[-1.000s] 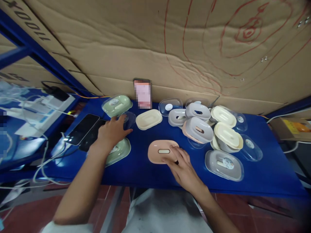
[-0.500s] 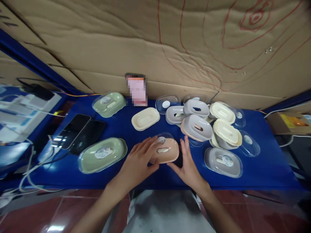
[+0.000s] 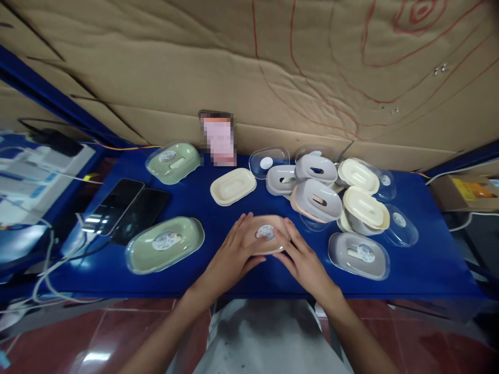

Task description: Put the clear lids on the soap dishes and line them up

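In front of me on the blue table is a peach oval soap dish point(image 3: 268, 248) with a clear lid over it. The lid's round printed label point(image 3: 265, 231) lies near its middle. My left hand point(image 3: 234, 250) grips the left side, thumb along the near edge. My right hand point(image 3: 302, 253) clasps the right side, its fingertips on the lid and rim. Left of my hands lies a green lidded soap dish point(image 3: 166, 245). A grey lidded soap dish point(image 3: 358, 257) sits to the right. Beyond my hands lies a cream tray point(image 3: 233, 187).
Grey and cream dish parts point(image 3: 317, 200) are piled at the back right, among loose clear lids point(image 3: 401, 228). Another green dish point(image 3: 173, 163) is at the back left. A phone point(image 3: 219, 139) leans on the cardboard wall point(image 3: 163, 67). Dark phones point(image 3: 113, 206) and cables lie left.
The clear lid has shifted from the upper left to sit over the peach dish, its label now central. My right hand has moved left onto the dish.
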Demonstrator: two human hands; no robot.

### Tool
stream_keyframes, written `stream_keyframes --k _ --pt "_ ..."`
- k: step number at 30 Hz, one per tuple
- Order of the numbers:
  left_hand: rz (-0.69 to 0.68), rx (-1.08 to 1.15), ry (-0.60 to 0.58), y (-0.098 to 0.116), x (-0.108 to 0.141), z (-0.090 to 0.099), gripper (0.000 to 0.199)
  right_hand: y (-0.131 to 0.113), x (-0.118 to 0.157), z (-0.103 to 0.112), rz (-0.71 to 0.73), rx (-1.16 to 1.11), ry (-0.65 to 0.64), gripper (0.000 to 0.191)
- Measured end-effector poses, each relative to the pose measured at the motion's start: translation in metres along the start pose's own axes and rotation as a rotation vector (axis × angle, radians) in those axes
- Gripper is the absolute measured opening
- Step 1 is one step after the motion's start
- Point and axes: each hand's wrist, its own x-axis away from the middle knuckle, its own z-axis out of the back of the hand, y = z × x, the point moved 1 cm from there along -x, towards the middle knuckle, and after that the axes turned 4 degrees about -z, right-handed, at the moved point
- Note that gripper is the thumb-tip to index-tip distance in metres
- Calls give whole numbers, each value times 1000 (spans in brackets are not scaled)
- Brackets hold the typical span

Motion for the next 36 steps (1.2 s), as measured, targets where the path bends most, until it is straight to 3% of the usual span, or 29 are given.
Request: stream_keyframes --k 12,19,25,29,32,34,36 --pt "-59 -62 -29 0 -9 8 64 4 4 -1 5 24 13 88" --pt "-35 -101 41 1 6 -1 78 1 1 -1 112 109 -25 80" --pt "-13 -180 57 4 7 -8 74 1 -1 -4 118 111 -15 77" --pt "45 -245 151 8 23 20 68 3 3 -3 131 106 -3 75" --pt "288 -383 310 1 57 53 60 2 8 2 138 118 10 71" --pt "437 -469 286 -9 83 70 53 -2 10 3 152 137 4 66" --pt "492 -474 224 -20 102 77 49 -11 9 2 184 151 -31 60"
